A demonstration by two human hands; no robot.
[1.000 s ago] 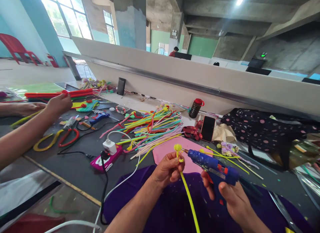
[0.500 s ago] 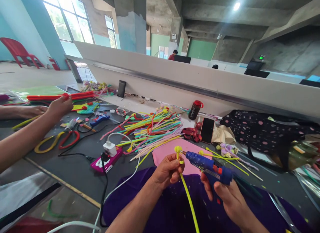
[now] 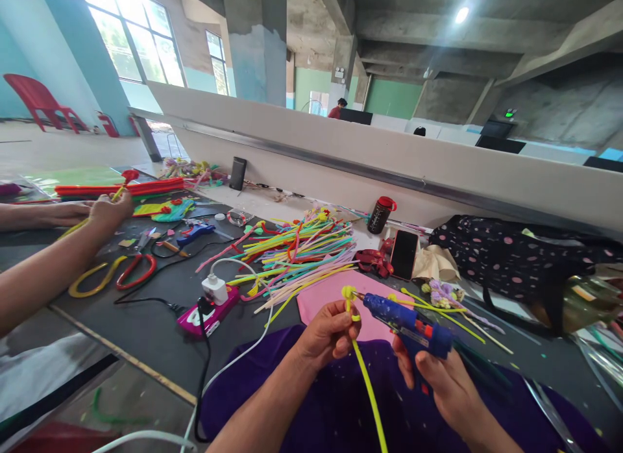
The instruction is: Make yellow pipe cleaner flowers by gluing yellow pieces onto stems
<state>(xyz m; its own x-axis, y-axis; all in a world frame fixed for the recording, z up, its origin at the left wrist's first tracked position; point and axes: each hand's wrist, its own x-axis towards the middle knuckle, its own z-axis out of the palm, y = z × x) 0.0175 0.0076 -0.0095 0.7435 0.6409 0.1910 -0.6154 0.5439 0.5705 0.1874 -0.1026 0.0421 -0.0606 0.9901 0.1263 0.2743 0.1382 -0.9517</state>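
Observation:
Between the thumb and fingers of my left hand (image 3: 331, 333) is a yellow pipe cleaner (image 3: 367, 378), its top curled into a small knot and its long stem hanging down over the purple cloth (image 3: 272, 368). My right hand (image 3: 445, 381) is wrapped round the handle of a blue hot glue gun (image 3: 406, 320). The gun's nozzle points left and meets, or nearly meets, the yellow knot; I cannot tell if they touch. Under both lies a pink sheet (image 3: 316, 294). Right of it are more yellow pipe cleaners (image 3: 438, 304) and a small purple flower (image 3: 440, 292).
A heap of coloured pipe cleaners (image 3: 302, 252) lies ahead. Left are a magenta power strip (image 3: 209, 310), cables and scissors (image 3: 136, 271). A co-worker's hands (image 3: 109, 213) hold a red-topped yellow stem. Behind stand a bottle (image 3: 380, 216), a phone (image 3: 403, 255) and a spotted bag (image 3: 525, 258).
My hands, the pipe cleaner and the glue gun have barely moved. On the left, the co-worker's hand has lowered slightly, and the red-topped yellow stem now shows above it.

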